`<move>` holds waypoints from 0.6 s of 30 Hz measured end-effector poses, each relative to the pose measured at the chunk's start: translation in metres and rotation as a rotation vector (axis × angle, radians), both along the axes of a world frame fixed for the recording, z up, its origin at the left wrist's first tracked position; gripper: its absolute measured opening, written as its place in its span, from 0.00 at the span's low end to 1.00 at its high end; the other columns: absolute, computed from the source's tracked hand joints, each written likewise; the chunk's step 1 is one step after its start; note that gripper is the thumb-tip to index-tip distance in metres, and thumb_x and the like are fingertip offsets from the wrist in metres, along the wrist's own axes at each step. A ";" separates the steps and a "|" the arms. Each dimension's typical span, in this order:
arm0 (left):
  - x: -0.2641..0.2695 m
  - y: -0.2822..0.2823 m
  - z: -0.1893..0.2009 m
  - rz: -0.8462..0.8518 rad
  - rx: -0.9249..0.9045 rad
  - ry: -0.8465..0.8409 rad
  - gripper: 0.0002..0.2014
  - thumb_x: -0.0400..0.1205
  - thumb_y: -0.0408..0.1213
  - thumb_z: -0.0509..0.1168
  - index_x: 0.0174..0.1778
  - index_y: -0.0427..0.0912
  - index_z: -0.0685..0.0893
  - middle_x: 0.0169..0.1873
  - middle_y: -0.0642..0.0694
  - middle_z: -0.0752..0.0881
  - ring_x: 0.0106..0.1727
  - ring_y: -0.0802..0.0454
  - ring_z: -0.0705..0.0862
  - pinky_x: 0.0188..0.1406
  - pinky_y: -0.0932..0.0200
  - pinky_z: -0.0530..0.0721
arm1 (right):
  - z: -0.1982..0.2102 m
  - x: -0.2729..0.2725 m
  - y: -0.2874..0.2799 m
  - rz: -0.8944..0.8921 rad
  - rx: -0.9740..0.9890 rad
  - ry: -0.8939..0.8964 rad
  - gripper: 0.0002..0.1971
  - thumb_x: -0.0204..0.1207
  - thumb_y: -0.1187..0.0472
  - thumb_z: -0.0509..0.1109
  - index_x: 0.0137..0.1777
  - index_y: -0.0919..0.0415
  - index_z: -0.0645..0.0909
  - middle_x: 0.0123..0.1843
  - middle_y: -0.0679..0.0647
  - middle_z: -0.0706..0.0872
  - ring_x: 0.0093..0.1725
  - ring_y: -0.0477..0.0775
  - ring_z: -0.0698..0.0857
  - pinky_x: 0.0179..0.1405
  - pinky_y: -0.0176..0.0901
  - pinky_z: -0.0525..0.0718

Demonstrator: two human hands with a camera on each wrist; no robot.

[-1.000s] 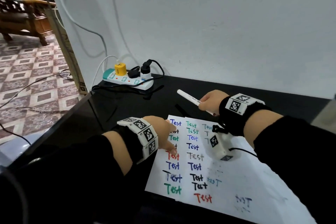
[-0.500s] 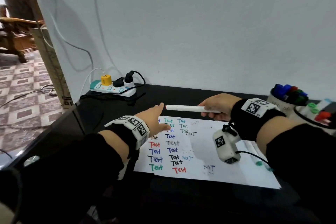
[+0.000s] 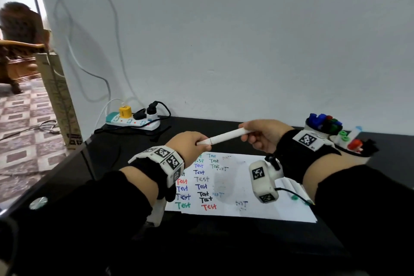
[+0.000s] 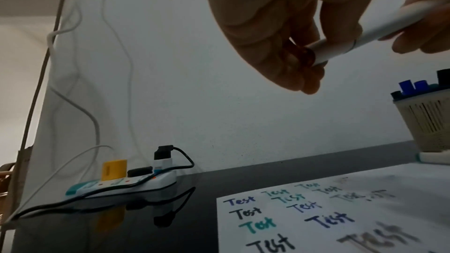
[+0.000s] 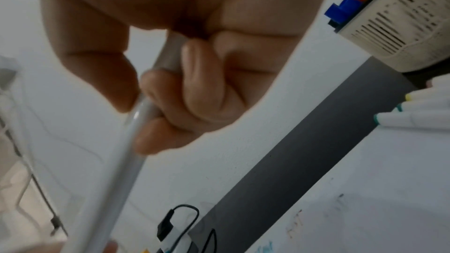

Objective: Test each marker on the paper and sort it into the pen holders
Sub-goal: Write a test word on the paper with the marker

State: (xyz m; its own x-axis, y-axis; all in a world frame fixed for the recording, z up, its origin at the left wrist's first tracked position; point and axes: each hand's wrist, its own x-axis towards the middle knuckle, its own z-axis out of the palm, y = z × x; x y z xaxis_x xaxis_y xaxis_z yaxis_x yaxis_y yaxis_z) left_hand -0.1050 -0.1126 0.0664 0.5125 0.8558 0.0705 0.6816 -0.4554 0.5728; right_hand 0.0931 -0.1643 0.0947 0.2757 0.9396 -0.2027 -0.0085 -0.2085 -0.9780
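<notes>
A white marker (image 3: 225,137) is held in the air above the paper (image 3: 257,206), which carries several coloured "Test" words. My right hand (image 3: 261,134) grips the marker's barrel (image 5: 136,153). My left hand (image 3: 192,144) pinches the cap end (image 4: 324,53) with its fingertips. Two pen holders stand at the back right: one (image 3: 313,129) with blue and dark caps, one (image 3: 356,154) nearer with green and red caps. The slotted holder (image 4: 428,126) also shows in the left wrist view. Loose white markers (image 3: 293,188) lie on the paper's right side, half hidden by my right forearm.
A power strip (image 3: 132,122) with a yellow plug and black cables lies at the back left of the black table (image 3: 224,242). A white wall runs right behind it. The table's left edge drops to a tiled floor (image 3: 24,141).
My left hand rose from the paper and took hold of the marker's cap end. The right hand stayed on the barrel, and the marker now tilts up toward the right.
</notes>
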 end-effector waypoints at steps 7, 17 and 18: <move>0.014 -0.016 0.002 0.015 -0.074 -0.162 0.10 0.78 0.46 0.69 0.54 0.51 0.83 0.32 0.60 0.80 0.31 0.64 0.76 0.28 0.68 0.70 | -0.017 -0.026 0.004 -0.064 0.045 -0.064 0.18 0.77 0.47 0.70 0.32 0.59 0.76 0.19 0.50 0.74 0.16 0.44 0.66 0.13 0.30 0.60; 0.011 -0.019 0.009 -0.044 -0.243 -0.236 0.11 0.83 0.40 0.64 0.57 0.42 0.85 0.35 0.49 0.84 0.35 0.57 0.81 0.49 0.59 0.83 | -0.026 -0.037 0.006 -0.113 0.193 0.081 0.15 0.80 0.62 0.64 0.32 0.64 0.71 0.14 0.54 0.69 0.12 0.47 0.59 0.14 0.29 0.55; 0.011 -0.019 0.009 -0.046 -0.256 -0.236 0.10 0.83 0.39 0.64 0.58 0.43 0.85 0.33 0.51 0.83 0.33 0.59 0.81 0.44 0.63 0.82 | -0.028 -0.038 0.005 -0.110 0.194 0.090 0.15 0.81 0.63 0.64 0.32 0.62 0.70 0.14 0.54 0.69 0.13 0.47 0.59 0.14 0.29 0.55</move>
